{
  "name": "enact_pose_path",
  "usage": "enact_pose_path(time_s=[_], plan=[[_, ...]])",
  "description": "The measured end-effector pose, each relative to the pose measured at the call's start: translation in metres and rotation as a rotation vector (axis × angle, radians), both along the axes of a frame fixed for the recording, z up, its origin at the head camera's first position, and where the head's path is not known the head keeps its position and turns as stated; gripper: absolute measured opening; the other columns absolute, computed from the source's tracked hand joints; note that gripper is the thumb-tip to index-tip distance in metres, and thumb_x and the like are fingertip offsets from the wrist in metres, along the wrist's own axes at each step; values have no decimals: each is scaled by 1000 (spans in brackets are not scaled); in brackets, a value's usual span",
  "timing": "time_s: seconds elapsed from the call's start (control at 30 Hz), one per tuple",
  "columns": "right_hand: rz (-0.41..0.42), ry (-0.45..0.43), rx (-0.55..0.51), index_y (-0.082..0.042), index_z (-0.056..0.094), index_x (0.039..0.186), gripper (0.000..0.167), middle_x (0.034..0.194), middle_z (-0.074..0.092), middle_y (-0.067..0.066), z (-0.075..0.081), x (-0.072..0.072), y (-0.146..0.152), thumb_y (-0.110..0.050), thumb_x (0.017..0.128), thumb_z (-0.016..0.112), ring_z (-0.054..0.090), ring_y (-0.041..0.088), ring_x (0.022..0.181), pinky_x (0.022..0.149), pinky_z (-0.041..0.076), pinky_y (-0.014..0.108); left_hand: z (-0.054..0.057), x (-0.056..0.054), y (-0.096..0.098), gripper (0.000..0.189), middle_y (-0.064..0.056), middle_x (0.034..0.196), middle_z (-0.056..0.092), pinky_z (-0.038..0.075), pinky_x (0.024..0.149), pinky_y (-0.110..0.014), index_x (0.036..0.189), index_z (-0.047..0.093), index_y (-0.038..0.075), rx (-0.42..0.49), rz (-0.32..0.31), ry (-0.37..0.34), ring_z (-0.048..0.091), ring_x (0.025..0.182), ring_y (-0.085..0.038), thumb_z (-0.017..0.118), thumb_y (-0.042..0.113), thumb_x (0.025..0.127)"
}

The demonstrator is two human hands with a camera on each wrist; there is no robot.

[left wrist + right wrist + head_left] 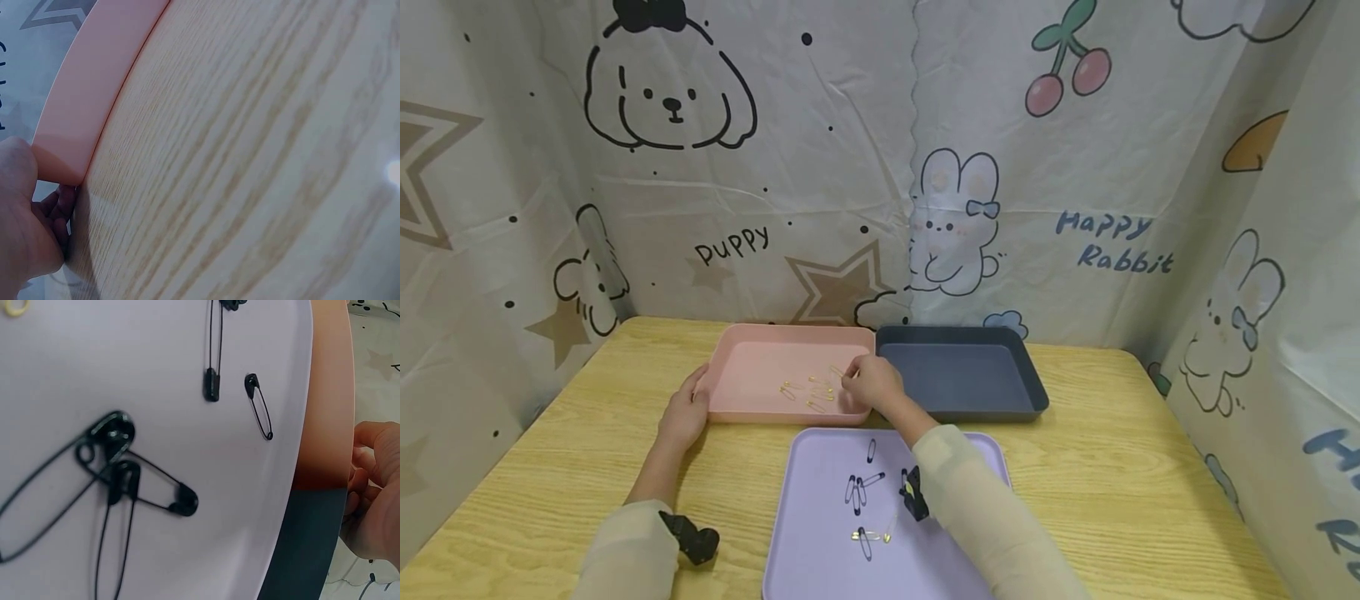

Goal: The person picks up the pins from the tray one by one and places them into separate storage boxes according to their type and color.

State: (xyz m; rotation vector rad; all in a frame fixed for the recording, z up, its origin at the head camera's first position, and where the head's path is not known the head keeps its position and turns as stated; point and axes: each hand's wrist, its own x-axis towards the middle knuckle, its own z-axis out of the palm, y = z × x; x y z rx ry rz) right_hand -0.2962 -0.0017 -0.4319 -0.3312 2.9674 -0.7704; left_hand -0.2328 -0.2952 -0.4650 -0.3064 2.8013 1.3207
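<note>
My left hand (685, 414) grips the left side of the pink tray (805, 335), its thumb at the wall and its fingers curled at the corner in the left wrist view. Over the right end of that tray, my right hand (874, 383) pinches a gold safety pin (837, 371). Several other gold safety pins (816, 407) lie on the pink tray's floor. In the lilac tray (820, 575) nearer me are several black safety pins (871, 451) and a few gold safety pins (869, 536). Black pins (259, 406) show large in the right wrist view.
A dark blue-grey tray (962, 375) stands against the pink tray's right side. All the trays sit on a wood-grain table (1120, 467). A printed curtain (842, 167) hangs behind and at both sides. Each wrist wears a black device (692, 540).
</note>
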Motion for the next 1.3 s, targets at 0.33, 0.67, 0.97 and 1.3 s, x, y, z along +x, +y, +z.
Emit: enact_pose_path(time_s=[0.33,0.67,0.97,1.3], plan=[[25,12,-118,-14,69,86,15,83,65,-2,3,-1,7,-27,86,63,53,13,70,57,40,25,1,1,1,52,-28,152,13,12,108,-66,152,9,18,-9,-5,-11,12,138,-50,14,28,101],[146,56,-194,-11,71,88,16,79,62,1,10,4,24,-25,86,64,50,11,68,57,40,22,1,0,0,52,-30,151,13,12,109,-65,152,8,16,-2,-9,-4,12,138,-51,15,27,101],[222,65,-208,-12,70,87,13,78,62,-1,13,18,47,-23,86,64,50,10,70,60,41,22,1,1,0,53,-30,152,13,12,108,-66,152,8,16,-8,-12,-2,12,138,-51,15,27,101],[259,17,-240,-15,69,85,6,76,59,-4,12,42,73,-20,86,66,52,12,71,60,42,23,3,3,2,53,-31,151,13,14,108,-66,152,8,15,-7,-20,1,12,137,-52,15,27,101]])
